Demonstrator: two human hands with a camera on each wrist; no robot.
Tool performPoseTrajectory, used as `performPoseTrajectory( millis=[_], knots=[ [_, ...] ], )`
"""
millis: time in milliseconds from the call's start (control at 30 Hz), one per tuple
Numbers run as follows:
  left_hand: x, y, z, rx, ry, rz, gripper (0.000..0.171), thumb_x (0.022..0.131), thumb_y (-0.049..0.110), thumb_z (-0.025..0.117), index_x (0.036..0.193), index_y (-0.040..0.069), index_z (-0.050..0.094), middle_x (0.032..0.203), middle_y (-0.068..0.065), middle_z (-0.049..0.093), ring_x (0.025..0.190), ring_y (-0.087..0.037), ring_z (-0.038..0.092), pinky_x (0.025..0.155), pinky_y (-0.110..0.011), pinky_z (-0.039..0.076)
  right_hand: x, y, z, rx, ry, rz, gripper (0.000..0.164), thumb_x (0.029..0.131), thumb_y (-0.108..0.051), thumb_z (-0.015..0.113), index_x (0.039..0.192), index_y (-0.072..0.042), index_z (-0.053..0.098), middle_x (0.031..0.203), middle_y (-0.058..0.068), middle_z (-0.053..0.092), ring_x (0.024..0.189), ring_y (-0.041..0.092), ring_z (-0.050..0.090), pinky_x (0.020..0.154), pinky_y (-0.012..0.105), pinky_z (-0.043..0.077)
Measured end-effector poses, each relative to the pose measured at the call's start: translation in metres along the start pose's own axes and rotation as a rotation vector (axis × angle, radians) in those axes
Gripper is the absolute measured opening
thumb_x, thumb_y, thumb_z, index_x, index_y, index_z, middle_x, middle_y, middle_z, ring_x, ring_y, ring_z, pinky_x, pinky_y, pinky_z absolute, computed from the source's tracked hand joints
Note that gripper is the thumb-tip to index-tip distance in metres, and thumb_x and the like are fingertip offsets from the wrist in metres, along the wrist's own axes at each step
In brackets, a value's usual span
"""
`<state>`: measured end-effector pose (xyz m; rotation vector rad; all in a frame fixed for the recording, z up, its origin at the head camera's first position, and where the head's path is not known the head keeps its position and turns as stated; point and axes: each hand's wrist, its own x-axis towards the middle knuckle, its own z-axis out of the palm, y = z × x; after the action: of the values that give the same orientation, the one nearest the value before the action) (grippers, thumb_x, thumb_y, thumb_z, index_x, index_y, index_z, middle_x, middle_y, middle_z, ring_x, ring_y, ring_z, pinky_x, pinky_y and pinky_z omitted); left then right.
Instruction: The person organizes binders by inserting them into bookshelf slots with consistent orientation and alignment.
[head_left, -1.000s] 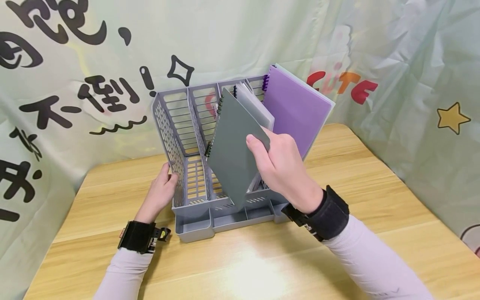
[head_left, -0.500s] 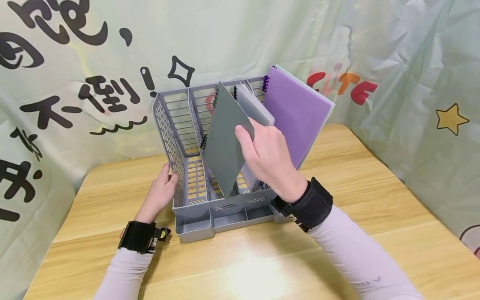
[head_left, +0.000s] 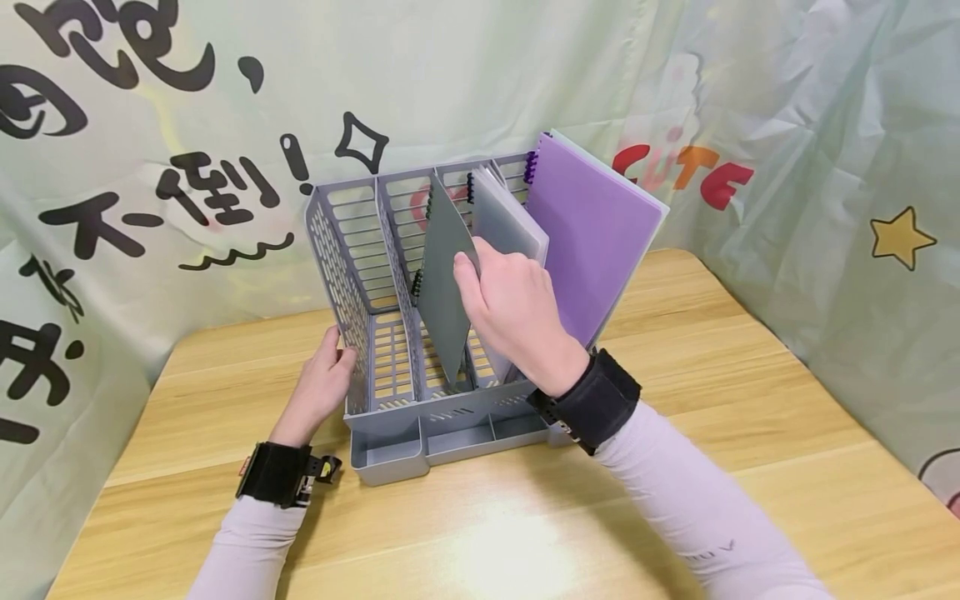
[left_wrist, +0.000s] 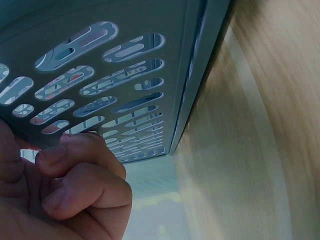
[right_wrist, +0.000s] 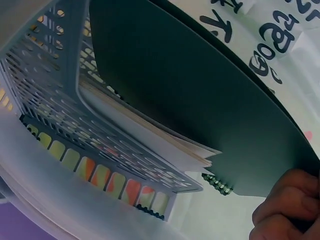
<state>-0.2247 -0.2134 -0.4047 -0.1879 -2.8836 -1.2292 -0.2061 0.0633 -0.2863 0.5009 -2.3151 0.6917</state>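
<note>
My right hand pinches the outer edge of a dark green spiral notebook, thumb on the cover. The notebook stands upright in a middle slot of a grey desk file organizer, its coil toward the back. In the right wrist view the green cover spreads wide beside a perforated divider, with white pages under it. My left hand grips the front edge of the organizer's left side wall; in the left wrist view its curled fingers are at the slotted panel.
A clear-covered spiral notebook stands in the slot to the right. Beyond it a purple spiral notebook leans right, with a pale green one behind. Small trays line the organizer's front. A printed curtain hangs behind the wooden table.
My right hand has moved left and slightly up, bringing the green notebook over from above the front edge into the middle slot and turning it more edge-on. My left hand has stayed put.
</note>
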Motion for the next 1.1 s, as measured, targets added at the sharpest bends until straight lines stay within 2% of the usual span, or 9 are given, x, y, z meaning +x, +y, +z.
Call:
performPoseTrajectory(
  millis=[133,400,700,1100],
  knots=[
    [0.0,0.0,0.0,0.0,-0.002,0.0,0.052,0.105,0.023,0.029,0.154,0.009,0.017,0.142,-0.027,0.039,0.122,-0.042,0.045,0.089,-0.055,0.042,0.0,0.001,0.009,-0.06,0.001,-0.019,0.033,0.101,-0.029,0.034,0.072,-0.015,0.042,0.051,0.001,0.034,0.042,0.02,0.04,0.039,0.033,0.03],
    [-0.001,0.0,0.0,0.006,-0.001,-0.005,0.053,0.105,0.024,0.028,0.155,0.01,0.015,0.143,-0.027,0.038,0.122,-0.043,0.044,0.089,-0.057,0.042,-0.002,0.002,0.023,-0.119,-0.003,-0.049,0.034,0.1,-0.029,0.033,0.07,-0.015,0.041,0.049,0.0,0.032,0.038,0.019,0.036,0.035,0.032,0.025],
    [0.0,-0.001,0.0,-0.006,0.002,0.002,0.052,0.105,0.023,0.029,0.154,0.009,0.018,0.141,-0.027,0.041,0.119,-0.04,0.048,0.085,-0.053,0.045,-0.008,-0.007,0.035,-0.135,0.006,-0.119,0.031,0.1,-0.027,0.034,0.072,-0.016,0.041,0.049,-0.002,0.032,0.038,0.016,0.035,0.033,0.03,0.023],
    [0.0,-0.002,0.001,-0.004,0.0,0.005,0.053,0.105,0.023,0.029,0.154,0.009,0.016,0.144,-0.026,0.037,0.123,-0.041,0.044,0.089,-0.056,0.041,-0.006,-0.012,0.054,-0.201,-0.016,-0.128,0.03,0.101,-0.026,0.034,0.074,-0.014,0.041,0.048,-0.002,0.033,0.037,0.016,0.035,0.032,0.03,0.024]
  ],
)
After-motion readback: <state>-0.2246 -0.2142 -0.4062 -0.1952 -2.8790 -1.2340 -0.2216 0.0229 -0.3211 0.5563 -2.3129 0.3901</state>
